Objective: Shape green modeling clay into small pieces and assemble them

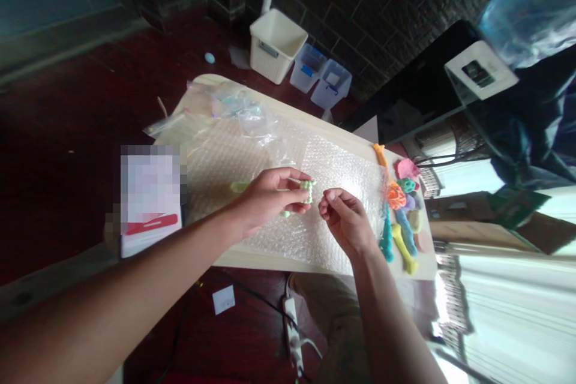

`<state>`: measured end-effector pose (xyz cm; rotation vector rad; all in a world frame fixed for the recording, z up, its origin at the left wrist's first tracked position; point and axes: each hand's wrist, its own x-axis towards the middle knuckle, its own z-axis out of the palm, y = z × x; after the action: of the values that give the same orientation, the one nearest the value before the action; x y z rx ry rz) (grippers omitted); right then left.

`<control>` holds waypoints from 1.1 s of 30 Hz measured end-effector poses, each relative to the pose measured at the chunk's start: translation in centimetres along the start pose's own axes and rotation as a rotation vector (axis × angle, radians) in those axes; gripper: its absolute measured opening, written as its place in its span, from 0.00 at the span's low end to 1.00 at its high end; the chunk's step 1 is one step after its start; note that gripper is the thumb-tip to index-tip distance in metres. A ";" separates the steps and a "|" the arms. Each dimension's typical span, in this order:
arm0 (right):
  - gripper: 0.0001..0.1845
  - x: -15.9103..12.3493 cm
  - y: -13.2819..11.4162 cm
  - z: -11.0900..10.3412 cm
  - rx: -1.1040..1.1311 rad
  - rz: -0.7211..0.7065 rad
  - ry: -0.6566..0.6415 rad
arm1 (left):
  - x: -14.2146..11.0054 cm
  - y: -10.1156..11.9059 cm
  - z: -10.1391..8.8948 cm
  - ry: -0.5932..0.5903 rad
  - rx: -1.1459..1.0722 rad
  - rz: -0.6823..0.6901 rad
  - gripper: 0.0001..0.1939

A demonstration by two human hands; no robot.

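Note:
My left hand (pixel 272 197) is closed around a pale green knobby piece (pixel 308 191), which pokes out past the fingertips above the bubble wrap (pixel 288 246). Another bit of pale green (pixel 240 186) shows behind that hand; whether it belongs to the same piece, I cannot tell. A short gap to the right, my right hand (pixel 344 216) has thumb and fingers pinched together. Anything between those fingertips is too small or hidden to make out.
Several colourful toys lie at the table's right end, among them an orange lattice ball (pixel 396 196) and a yellow bone-shaped toy (pixel 404 249). Crumpled clear plastic bags (pixel 243 105) lie far left. Beyond the table stand a white bin (pixel 274 51) and clear boxes (pixel 330 84).

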<state>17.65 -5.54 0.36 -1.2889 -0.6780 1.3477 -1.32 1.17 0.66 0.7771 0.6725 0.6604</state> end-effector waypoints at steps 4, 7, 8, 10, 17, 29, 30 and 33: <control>0.19 0.0 0.0 -0.1 -0.018 -0.003 0.024 | 0.0 -0.1 -0.1 -0.004 0.011 -0.004 0.16; 0.14 0.0 0.0 0.0 -0.017 -0.038 0.014 | 0.0 -0.2 -0.1 -0.013 0.014 -0.008 0.17; 0.12 0.0 0.0 0.1 -0.019 -0.053 0.008 | -0.1 -0.2 -0.1 -0.016 0.019 -0.007 0.17; 0.11 -0.1 0.0 0.2 -0.024 -0.074 0.004 | -0.1 -0.2 -0.2 -0.016 0.035 -0.001 0.17; 0.13 -0.4 -0.2 0.2 -0.022 -0.038 0.000 | -0.1 -0.2 -0.1 0.008 0.116 0.057 0.16; 0.10 -0.5 0.1 0.6 -0.029 -0.038 -0.021 | -0.2 -0.6 0.4 -0.006 0.217 0.106 0.14; 0.11 -0.5 0.1 0.6 -0.021 -0.033 -0.017 | -0.1 -0.7 0.3 -0.009 0.231 0.115 0.14; 0.12 -0.5 0.2 0.7 -0.009 -0.022 -0.007 | 0.0 -1.1 0.2 -0.022 0.276 0.154 0.14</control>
<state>16.81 -5.87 0.51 -1.2808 -0.7016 1.3332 -0.88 0.50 -0.17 1.0984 0.6967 0.7057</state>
